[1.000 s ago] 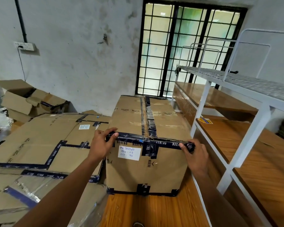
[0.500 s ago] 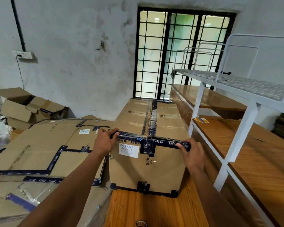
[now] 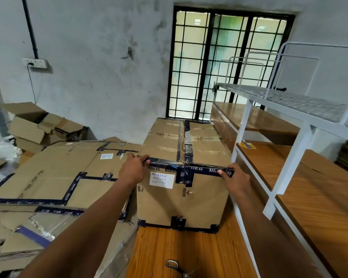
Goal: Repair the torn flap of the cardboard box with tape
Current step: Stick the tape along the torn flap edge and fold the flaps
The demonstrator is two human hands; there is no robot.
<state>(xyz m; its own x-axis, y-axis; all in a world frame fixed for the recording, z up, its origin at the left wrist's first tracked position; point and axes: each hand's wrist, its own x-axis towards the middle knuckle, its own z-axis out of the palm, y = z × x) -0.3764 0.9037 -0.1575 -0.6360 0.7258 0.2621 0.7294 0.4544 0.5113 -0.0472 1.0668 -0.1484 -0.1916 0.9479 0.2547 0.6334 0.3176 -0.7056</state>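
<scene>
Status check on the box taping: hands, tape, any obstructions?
Left hand and right hand press the dark tape strip along the cardboard box top front edge, one at each end. Scissors lie near, on the wooden surface. Nothing blocking.

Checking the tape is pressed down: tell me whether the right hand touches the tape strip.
Touching. The head view shows the right hand with its thumb pressed on the tape strip's right end.
</scene>
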